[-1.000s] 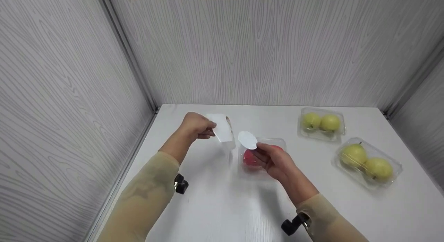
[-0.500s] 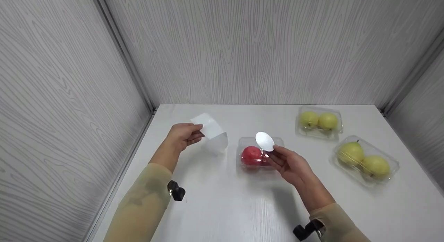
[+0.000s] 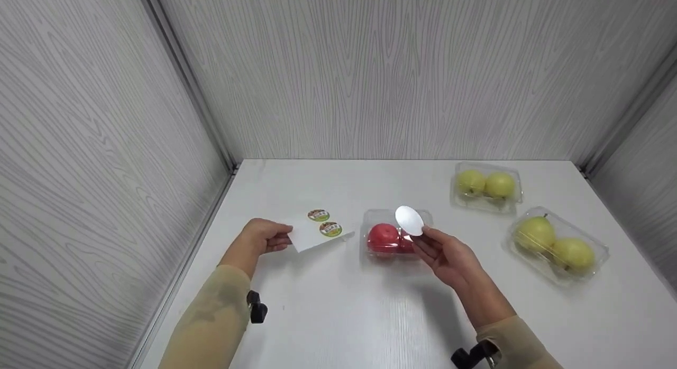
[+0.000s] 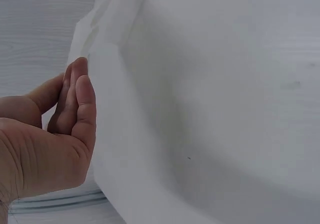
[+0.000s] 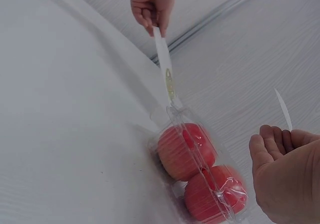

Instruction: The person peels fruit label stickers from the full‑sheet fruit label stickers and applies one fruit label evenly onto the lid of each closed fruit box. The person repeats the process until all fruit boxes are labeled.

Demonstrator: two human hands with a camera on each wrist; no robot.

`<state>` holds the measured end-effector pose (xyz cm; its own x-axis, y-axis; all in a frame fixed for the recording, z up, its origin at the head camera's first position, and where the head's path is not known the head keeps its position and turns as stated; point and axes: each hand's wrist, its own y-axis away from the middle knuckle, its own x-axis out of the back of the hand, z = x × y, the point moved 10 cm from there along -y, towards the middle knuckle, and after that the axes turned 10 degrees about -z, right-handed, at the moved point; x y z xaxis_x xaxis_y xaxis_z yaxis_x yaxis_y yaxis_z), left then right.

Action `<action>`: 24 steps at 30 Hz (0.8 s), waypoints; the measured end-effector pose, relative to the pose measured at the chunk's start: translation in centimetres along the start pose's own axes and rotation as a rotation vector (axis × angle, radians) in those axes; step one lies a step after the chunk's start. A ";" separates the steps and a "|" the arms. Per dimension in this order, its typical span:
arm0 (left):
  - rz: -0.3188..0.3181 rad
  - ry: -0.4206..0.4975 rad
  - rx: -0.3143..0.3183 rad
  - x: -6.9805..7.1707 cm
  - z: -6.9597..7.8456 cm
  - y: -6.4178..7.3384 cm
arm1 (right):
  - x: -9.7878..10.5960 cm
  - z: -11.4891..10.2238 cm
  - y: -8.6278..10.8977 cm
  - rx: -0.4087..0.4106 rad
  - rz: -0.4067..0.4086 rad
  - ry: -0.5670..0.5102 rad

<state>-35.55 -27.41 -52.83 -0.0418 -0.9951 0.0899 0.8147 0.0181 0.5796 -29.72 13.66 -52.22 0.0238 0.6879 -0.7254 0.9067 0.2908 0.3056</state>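
Observation:
In the head view my left hand (image 3: 263,236) pinches the left edge of a white sticker sheet (image 3: 304,239), with two round colourful stickers (image 3: 330,229) showing on its face. The sheet (image 4: 140,149) fills much of the left wrist view and bends. Between thumb and fingers, my right hand (image 3: 449,255) pinches a single round sticker (image 3: 409,220) whose plain white side faces the head camera; in the right wrist view this sticker (image 5: 283,108) is edge-on. Behind and below that hand, a clear plastic clamshell box (image 3: 373,215) holds two red apples (image 3: 383,238).
Two more clear clamshell boxes stand to the right, each holding two yellow-green pears (image 3: 500,185). One box (image 3: 520,194) is at the back of the white table (image 3: 338,316), the other (image 3: 602,252) nearer. Grey wood-grain walls (image 3: 370,83) enclose the table at the back and sides.
The left hand has moved left and down, turning the sheet so its sticker face shows. The right hand, with its sticker, has moved right, uncovering more of the apple box.

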 end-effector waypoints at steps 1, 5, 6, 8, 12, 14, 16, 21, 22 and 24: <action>-0.002 -0.019 0.012 0.3 -0.4 0.0 | 0.1 0.1 0.0 -0.002 0.005 -0.003; -0.011 -0.087 0.046 1.3 -1.6 0.2 | 0.5 0.1 0.1 -0.003 0.011 0.004; -0.015 -0.104 0.053 1.5 -1.8 0.2 | 0.6 0.1 0.1 -0.003 0.011 0.007; -0.020 -0.138 0.065 1.8 -2.1 0.4 | 0.7 0.1 0.2 0.000 0.011 0.017; -0.027 -0.207 0.085 2.4 -2.4 0.5 | 0.9 0.0 0.3 0.002 0.011 0.025; -0.025 -0.233 0.094 2.6 -2.5 0.5 | 0.9 0.0 0.3 0.002 0.014 0.029; -0.021 -0.255 0.100 2.9 -2.6 0.4 | 1.1 0.0 0.3 0.000 0.017 0.035; -0.009 -0.286 0.116 3.6 -2.9 0.5 | 1.4 0.0 0.4 0.004 0.030 0.042; -0.010 -0.289 0.118 3.7 -3.0 0.5 | 1.4 0.0 0.4 0.003 0.027 0.042; -0.008 -0.289 0.124 4.0 -3.2 0.4 | 1.5 0.0 0.4 0.005 0.023 0.042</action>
<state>-33.52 -31.73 -54.80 -0.2252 -0.9265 0.3014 0.7374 0.0401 0.6742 -29.27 14.76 -53.18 0.0271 0.7218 -0.6916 0.9080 0.2715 0.3190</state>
